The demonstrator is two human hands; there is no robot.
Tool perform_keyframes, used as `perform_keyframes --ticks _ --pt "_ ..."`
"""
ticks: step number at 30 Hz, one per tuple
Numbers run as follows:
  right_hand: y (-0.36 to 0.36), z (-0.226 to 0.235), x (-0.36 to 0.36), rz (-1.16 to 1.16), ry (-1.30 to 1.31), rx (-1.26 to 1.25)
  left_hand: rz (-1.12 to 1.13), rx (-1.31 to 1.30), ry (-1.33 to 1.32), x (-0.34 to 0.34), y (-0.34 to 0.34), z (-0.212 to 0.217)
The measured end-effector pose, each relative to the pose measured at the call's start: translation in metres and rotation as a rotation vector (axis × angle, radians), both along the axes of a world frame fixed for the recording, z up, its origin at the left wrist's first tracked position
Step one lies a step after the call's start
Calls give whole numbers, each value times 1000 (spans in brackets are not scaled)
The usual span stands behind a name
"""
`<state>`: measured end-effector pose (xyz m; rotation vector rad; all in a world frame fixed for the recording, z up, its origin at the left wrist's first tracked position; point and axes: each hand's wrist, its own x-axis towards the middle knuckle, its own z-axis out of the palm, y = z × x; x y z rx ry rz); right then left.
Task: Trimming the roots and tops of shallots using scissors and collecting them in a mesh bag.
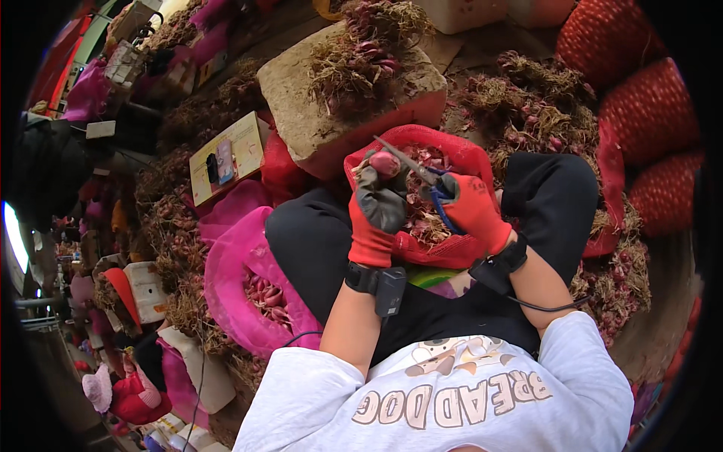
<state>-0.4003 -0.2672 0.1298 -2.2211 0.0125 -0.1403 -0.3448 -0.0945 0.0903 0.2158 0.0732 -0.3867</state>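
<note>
Red-gloved left hand (376, 207), grey palm, pinching one shallot (385, 164) at the fingertips. Right hand (474, 207), also gloved, closed around blue-handled scissors (410, 161), blades beside the shallot. Both above a red mesh bag (429, 135) holding papery trimmings. Pink mesh bag (226, 256) to the left, loose shallots (265, 295) inside. Pale block (290, 83) beyond, dried bunch (361, 64) on top.

Brown floor (672, 275) runs right of the right hand (473, 207); filled red sacks (648, 109) stacked beyond it on that side. Ahead of the left hand (379, 203), slightly leftward: low, pale block (297, 87), top dirty. Well left of that hand: dim, cluttered interior, white box (147, 290), grey metal rails (38, 303). Farthest left, a bright white patch (15, 237); window or lamp, cannot tell. Red sheet (62, 64) far ahead-left.
</note>
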Motion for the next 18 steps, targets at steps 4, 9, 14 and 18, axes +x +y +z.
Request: perform_keyframes --ticks 4,9,14,18 --pt "13 5 -9 59 -3 12 176 18 -39 4 6 8" --pt "10 3 -16 82 56 -59 273 -31 -12 9 5 15" --pt "10 0 -14 64 98 -42 264 -54 -57 8 6 17" --pt "6 0 -13 77 108 -23 245 -41 -166 7 4 17"
